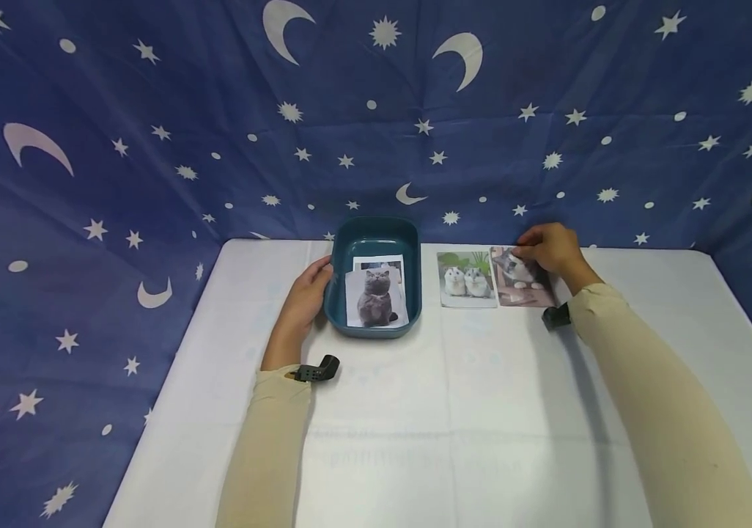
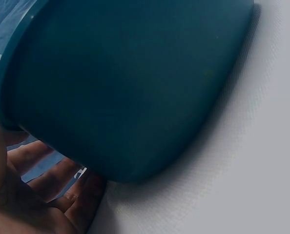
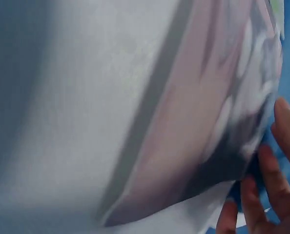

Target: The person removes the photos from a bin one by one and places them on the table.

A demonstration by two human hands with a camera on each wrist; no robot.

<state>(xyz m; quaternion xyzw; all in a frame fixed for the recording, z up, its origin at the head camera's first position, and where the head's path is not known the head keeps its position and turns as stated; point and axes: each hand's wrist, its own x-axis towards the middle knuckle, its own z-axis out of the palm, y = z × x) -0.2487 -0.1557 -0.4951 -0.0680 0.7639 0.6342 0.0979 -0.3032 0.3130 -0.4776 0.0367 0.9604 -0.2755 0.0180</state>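
In the head view, a dark teal plastic bin (image 1: 374, 229) stands at the table's back edge. My left hand (image 1: 310, 290) holds it by its left rim; the left wrist view shows the fingers (image 2: 28, 156) against its outer wall. Inside the bin lie several photo cards, the top one a sitting grey cat picture (image 1: 377, 297). My right hand (image 1: 553, 249) pinches the upper edge of a grey-and-white cat photo card (image 1: 521, 282). Its lower edge stands off the cloth in the right wrist view, with a shadow alongside. Left of it lies a photo card of two white hamsters (image 1: 468, 281).
White cloth (image 1: 402, 440) covers the table. A dark blue curtain with moons and stars (image 1: 376, 132) hangs right behind the back edge and along the left side. A small black wrist camera (image 1: 319, 369) sits on each forearm.
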